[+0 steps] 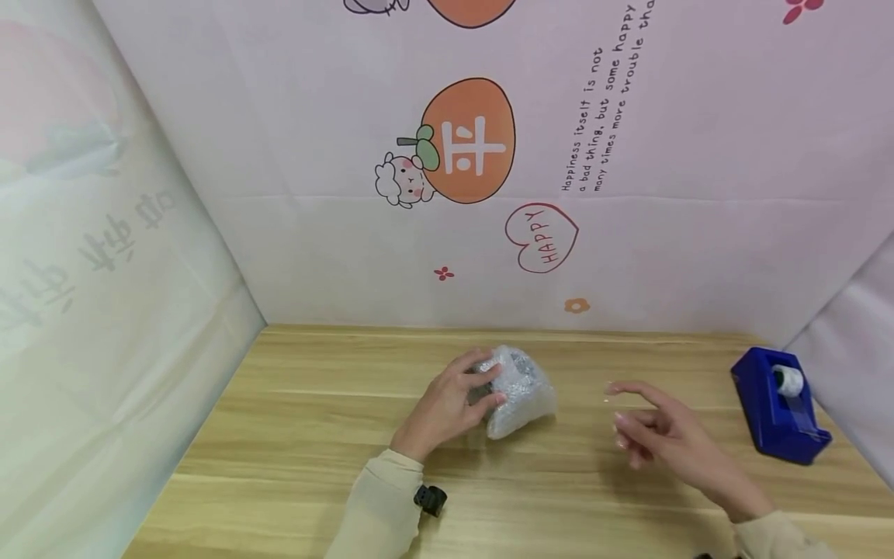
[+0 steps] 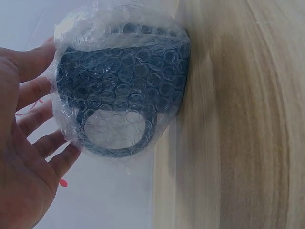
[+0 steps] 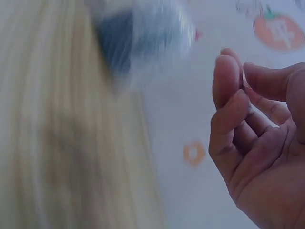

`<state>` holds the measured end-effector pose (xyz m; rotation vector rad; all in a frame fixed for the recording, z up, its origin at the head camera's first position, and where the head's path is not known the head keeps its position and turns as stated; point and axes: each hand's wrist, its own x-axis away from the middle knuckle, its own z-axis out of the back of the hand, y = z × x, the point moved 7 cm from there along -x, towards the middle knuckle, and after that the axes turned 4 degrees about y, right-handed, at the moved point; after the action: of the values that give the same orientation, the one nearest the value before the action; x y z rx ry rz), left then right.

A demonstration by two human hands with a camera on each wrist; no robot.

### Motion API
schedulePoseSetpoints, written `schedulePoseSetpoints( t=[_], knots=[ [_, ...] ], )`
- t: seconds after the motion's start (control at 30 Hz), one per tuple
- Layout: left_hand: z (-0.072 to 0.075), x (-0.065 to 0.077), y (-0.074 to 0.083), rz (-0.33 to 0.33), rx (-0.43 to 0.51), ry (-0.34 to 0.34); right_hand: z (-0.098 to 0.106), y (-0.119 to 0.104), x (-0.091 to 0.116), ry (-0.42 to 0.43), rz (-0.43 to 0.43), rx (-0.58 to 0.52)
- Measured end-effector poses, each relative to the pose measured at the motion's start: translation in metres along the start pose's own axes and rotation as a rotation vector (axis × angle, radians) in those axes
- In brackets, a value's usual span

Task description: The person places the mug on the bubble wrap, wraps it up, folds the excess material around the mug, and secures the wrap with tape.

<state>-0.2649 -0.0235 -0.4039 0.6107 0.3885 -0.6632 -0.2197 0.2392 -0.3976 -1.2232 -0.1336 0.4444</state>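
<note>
A dark blue mug in bubble wrap [image 1: 522, 394] stands on the wooden table, its round handle showing through the clear wrap in the left wrist view. My left hand [image 1: 447, 404] holds it from the left, fingers and thumb spread round the wrap. Off to the mug's right, my right hand [image 1: 663, 442] is above the table, apart from the mug, with its thumb and fingertips brought close. Between them shows a faint glint, which looks like a small piece of clear tape [image 3: 246, 87]; most of it is hidden or too thin to see.
A blue tape dispenser [image 1: 761, 435] with a white-cored roll stands at the table's right side. The wooden table [image 1: 293, 419] ends at a printed white back sheet [image 1: 335, 256]. More white sheeting closes off the left and right sides.
</note>
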Motion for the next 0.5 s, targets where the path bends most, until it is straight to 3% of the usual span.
schedulePoseSetpoints(
  t=[0.23,0.5],
  knots=[
    [0.0,0.0,0.0,-0.017,0.005,0.013,-0.05,-0.027,-0.045,-0.08,0.072,-0.055],
    [-0.001,-0.001,0.0,-0.026,0.033,0.028,-0.078,-0.023,-0.08,-0.106,0.023,-0.057]
  ],
)
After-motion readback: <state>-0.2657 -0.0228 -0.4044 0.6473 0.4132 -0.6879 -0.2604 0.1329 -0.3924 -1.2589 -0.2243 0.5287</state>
